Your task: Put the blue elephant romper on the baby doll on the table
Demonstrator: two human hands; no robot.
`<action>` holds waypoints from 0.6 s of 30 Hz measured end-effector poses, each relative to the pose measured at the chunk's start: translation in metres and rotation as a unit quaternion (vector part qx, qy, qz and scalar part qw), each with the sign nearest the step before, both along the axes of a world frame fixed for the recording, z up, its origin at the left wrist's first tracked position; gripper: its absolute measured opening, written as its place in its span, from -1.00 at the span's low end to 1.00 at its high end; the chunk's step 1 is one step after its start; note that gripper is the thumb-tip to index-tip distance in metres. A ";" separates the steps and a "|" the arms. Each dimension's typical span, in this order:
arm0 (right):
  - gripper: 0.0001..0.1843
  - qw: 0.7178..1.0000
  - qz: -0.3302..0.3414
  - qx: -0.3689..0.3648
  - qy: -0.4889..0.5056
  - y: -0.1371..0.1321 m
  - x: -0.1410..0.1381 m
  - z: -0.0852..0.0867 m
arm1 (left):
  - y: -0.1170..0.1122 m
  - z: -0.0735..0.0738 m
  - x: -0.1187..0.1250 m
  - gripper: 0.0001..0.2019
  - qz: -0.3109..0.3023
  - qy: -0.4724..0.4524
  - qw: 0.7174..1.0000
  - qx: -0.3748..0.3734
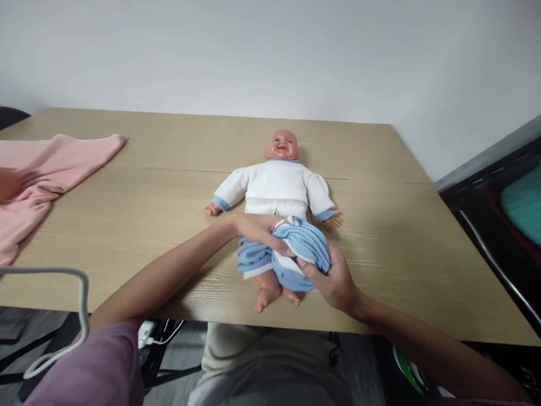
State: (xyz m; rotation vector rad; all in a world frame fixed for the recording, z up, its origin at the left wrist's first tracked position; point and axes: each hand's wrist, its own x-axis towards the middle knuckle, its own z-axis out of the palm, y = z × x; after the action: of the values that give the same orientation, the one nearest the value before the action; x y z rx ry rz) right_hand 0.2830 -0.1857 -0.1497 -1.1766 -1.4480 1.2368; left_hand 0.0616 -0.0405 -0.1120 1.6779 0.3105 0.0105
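Observation:
A baby doll (282,145) lies on its back on the table, feet toward me. It wears a white top (276,183) with blue cuffs and neck trim, and white cloth shows at its waist. Blue towelling trousers (301,239) with white edging are bunched around its legs, with both feet showing below. My left hand (261,230) reaches across the upper part of the trousers, its thumb pressed on the white edging. At the right leg opening, my right hand (333,279) grips the bunched fabric between thumb and fingers.
The wooden table (169,203) meets a pale wall behind the doll. Pink cloth (63,160) lies at the far left, with a blurred skin-toned shape on it. A white cable (82,304) loops near the front left edge. A black case-like object (486,225) stands to the right.

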 end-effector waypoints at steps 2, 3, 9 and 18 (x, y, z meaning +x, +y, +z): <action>-0.67 0.999 -0.040 0.019 0.003 -0.003 -0.002 -0.005 | -0.001 -0.004 0.002 -0.63 0.012 -0.005 1.000 -0.015; -0.67 0.998 -0.054 0.033 0.003 -0.004 -0.003 -0.008 | -0.002 -0.006 0.004 -0.62 0.015 -0.010 1.000 -0.018; -0.72 0.989 -0.085 0.117 -0.021 0.003 -0.003 -0.011 | -0.004 -0.002 0.010 -0.53 -0.027 -0.031 0.999 0.000; -0.45 0.978 -0.084 -0.175 0.074 -0.060 -0.019 0.036 | -0.031 0.038 0.014 -0.74 -0.040 0.069 0.991 0.109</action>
State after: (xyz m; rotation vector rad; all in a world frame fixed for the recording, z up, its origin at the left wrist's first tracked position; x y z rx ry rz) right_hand 0.2643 -0.2455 -0.1142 -1.3761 -1.0239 1.4632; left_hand 0.0758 -0.0714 -0.0742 1.9120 0.3559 -0.1358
